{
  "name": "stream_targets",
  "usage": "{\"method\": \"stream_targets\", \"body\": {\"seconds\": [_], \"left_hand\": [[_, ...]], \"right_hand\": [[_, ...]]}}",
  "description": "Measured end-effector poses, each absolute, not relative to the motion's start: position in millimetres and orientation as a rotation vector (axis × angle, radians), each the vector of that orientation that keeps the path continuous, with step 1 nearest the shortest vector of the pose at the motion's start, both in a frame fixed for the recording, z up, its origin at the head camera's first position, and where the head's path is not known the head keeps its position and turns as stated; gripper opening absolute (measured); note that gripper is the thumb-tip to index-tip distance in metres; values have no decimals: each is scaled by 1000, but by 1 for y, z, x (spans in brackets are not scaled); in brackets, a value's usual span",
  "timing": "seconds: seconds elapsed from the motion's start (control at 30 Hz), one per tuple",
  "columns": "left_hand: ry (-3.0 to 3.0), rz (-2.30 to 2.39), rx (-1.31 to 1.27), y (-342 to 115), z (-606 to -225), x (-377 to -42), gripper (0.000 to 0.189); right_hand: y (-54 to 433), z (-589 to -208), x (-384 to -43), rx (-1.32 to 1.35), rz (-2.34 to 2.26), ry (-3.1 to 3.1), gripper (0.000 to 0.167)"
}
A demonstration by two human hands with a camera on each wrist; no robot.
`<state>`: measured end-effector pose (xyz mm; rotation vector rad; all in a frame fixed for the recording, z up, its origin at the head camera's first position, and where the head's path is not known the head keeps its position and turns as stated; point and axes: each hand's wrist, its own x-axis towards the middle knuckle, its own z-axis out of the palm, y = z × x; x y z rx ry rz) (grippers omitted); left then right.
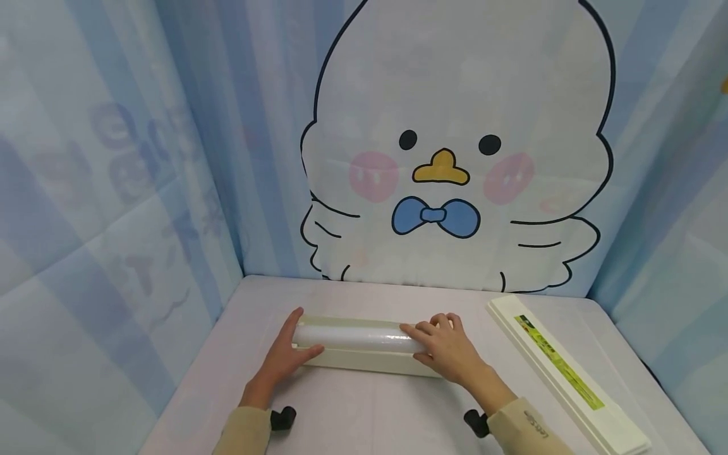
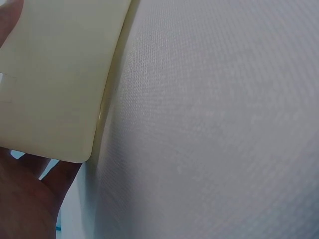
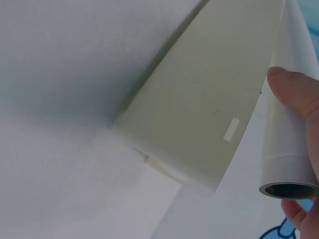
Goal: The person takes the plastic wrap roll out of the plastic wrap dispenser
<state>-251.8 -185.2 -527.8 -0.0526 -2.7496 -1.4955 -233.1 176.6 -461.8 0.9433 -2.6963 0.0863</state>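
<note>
A long cream plastic box (image 1: 370, 362) lies open-topped on the table, with a white, shiny roll of cling film (image 1: 352, 338) along its opening. My left hand (image 1: 281, 357) grips the box's left end, thumb over the front wall; in the left wrist view the fingers (image 2: 62, 179) wrap past its end. The roll's right part is in my right hand (image 1: 449, 347). Seen from the right wrist, the thumb (image 3: 294, 89) presses one side of the roll, and its hollow core end (image 3: 290, 190) stands clear of the box wall (image 3: 194, 104). The roll's left end is partly hidden.
A long cream lid (image 1: 605, 430) with a yellow-green label (image 1: 560, 363) lies at the right of the table (image 1: 370, 423). Behind stands a fabric backdrop (image 1: 455, 82) with a printed cartoon bird; blue-striped cloth walls hang at both sides.
</note>
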Motion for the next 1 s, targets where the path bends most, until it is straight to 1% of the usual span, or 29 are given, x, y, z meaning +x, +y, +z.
{"method": "stream_targets", "body": {"seconds": [0.37, 0.67, 1.0], "left_hand": [[-2744, -1509, -64, -184, -525, -250, 103], [-2737, -1513, -77, -185, -524, -250, 102], [-2714, -1525, -107, -186, -525, -249, 104]], "right_hand": [[176, -457, -233, 1033, 140, -2723, 60], [181, -459, -234, 1147, 141, -2560, 64], [193, -458, -231, 1121, 145, -2507, 64]]}}
